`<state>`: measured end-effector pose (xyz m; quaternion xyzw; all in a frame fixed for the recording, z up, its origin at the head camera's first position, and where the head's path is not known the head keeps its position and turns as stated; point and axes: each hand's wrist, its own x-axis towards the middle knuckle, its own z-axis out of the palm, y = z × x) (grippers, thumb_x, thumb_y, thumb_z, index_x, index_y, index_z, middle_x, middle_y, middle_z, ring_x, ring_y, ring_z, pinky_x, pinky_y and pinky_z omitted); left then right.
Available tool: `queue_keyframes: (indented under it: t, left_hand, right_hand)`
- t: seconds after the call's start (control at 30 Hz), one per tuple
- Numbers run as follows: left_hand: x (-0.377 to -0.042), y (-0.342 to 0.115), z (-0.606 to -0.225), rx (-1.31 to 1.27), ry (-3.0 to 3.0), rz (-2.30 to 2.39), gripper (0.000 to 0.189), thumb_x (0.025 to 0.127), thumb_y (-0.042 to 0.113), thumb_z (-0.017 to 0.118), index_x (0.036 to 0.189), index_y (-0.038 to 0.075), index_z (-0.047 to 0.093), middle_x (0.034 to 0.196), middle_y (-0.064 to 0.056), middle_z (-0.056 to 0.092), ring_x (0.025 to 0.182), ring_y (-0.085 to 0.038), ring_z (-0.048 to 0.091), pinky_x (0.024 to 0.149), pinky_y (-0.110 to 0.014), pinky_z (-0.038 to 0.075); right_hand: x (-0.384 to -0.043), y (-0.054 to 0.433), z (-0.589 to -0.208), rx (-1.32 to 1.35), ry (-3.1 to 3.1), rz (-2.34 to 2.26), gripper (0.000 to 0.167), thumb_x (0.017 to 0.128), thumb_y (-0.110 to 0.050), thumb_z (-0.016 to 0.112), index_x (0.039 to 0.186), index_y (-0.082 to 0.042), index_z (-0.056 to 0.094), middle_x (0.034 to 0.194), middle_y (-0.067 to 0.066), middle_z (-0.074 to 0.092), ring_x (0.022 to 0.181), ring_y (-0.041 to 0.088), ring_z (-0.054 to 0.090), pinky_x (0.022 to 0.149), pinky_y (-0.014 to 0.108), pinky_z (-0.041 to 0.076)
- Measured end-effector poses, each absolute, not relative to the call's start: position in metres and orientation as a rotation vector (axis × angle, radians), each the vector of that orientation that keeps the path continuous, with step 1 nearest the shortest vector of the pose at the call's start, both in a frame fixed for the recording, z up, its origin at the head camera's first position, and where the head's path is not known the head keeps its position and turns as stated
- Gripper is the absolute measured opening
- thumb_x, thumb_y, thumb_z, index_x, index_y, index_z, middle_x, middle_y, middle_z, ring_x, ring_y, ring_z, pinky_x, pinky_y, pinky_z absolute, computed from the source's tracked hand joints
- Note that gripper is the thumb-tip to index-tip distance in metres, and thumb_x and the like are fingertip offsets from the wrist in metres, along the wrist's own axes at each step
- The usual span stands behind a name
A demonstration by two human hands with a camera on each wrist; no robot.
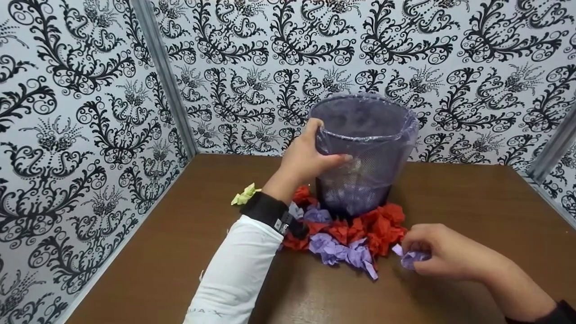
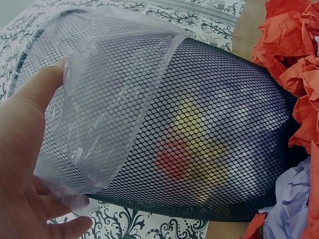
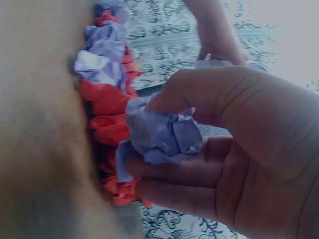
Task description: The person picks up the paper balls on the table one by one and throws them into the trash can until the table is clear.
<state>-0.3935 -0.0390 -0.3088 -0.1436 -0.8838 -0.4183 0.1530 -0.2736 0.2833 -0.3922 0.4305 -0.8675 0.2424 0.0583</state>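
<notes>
My left hand (image 1: pixel 306 153) grips the upper left side of a black mesh wastebasket (image 2: pixel 239 124), thumb laid along its front and fingers up at the rim. A thin translucent purple bin liner (image 1: pixel 391 157) is folded over that rim. Through the mesh, yellow, red and pale crumpled pieces show inside the basket. Low over the table on the right, my right hand (image 1: pixel 450 254) pinches a crumpled purple paper ball (image 3: pixel 164 132) between thumb and fingers. Red crumpled papers (image 1: pixel 382 227) and purple crumpled papers (image 1: pixel 335 249) lie bunched around the front of the basket's base.
A yellow-green crumpled paper (image 1: pixel 245 194) lies left of the basket, beside my left wrist. The brown table (image 1: pixel 468 193) ends against a patterned back wall (image 1: pixel 252 90), with another patterned wall (image 1: pixel 67 135) along its left side.
</notes>
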Motion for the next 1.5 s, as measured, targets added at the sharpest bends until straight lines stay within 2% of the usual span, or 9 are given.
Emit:
queue_keyframes:
  t: [0.17,0.33,0.63,0.83,1.0,1.27,1.5]
  left_hand:
    - [-0.393,-0.039,-0.308,-0.405,-2.538,-1.193,0.089,0.059,0.062,0.094,0.128,0.037,0.043,0.1,0.005,0.066,0.092,-0.016,0.067,0.081,-0.037,0.061]
    - [-0.393,-0.04,-0.309,-0.392,-2.54,-1.175,0.089,0.059,0.062,0.094,0.127,0.037,0.043,0.101,0.006,0.066,0.093,-0.016,0.067,0.082,-0.038,0.061]
    - [-0.394,-0.039,-0.31,-0.413,-2.526,-1.126,0.089,0.059,0.067,0.091,0.127,0.037,0.042,0.099,0.008,0.066,0.093,-0.016,0.066,0.083,-0.038,0.058]
    - [-0.394,-0.039,-0.31,-0.426,-2.524,-1.145,0.089,0.059,0.067,0.091,0.127,0.037,0.042,0.098,0.007,0.067,0.092,-0.016,0.067,0.083,-0.037,0.059]
    - [-0.394,-0.04,-0.311,-0.429,-2.519,-1.167,0.089,0.059,0.067,0.091,0.127,0.037,0.042,0.099,0.006,0.067,0.092,-0.015,0.067,0.083,-0.037,0.06]
    - [-0.395,-0.041,-0.311,-0.414,-2.518,-1.161,0.09,0.059,0.066,0.092,0.129,0.037,0.043,0.1,0.007,0.066,0.092,-0.014,0.067,0.083,-0.037,0.06]
    - [-0.393,-0.04,-0.309,-0.417,-2.518,-1.171,0.088,0.06,0.064,0.092,0.128,0.038,0.043,0.1,0.007,0.067,0.093,-0.015,0.067,0.085,-0.039,0.059]
  right_hand:
    - [-0.271,0.284,-0.379,1.305,-2.486,0.79,0.044,0.07,0.004,0.08,0.094,-0.032,0.07,0.087,-0.017,0.06,0.074,-0.001,0.053,0.06,0.016,0.047]
    - [-0.273,0.29,-0.36,1.306,-2.382,0.857,0.046,0.069,0.007,0.083,0.099,-0.026,0.072,0.091,-0.014,0.064,0.071,0.003,0.056,0.056,0.019,0.049]
    - [-0.282,0.307,-0.278,1.056,-2.38,0.833,0.039,0.072,0.01,0.084,0.095,-0.018,0.069,0.087,-0.007,0.066,0.066,0.009,0.059,0.054,0.019,0.052]
    - [-0.295,0.302,-0.22,0.947,-2.345,0.802,0.031,0.073,0.015,0.078,0.086,-0.01,0.064,0.076,-0.001,0.057,0.058,0.011,0.05,0.046,0.018,0.043]
    - [-0.311,0.286,-0.176,0.851,-2.392,0.786,0.023,0.077,0.01,0.075,0.084,-0.008,0.062,0.071,0.002,0.052,0.055,0.012,0.046,0.042,0.019,0.039]
    - [-0.344,0.247,-0.127,0.707,-2.578,0.631,0.014,0.084,-0.009,0.07,0.09,-0.01,0.057,0.08,0.007,0.05,0.063,0.017,0.046,0.046,0.022,0.041]
    - [-0.372,0.211,-0.114,0.628,-2.707,0.638,0.022,0.088,-0.023,0.071,0.103,-0.014,0.058,0.095,0.007,0.055,0.078,0.022,0.052,0.057,0.024,0.049]
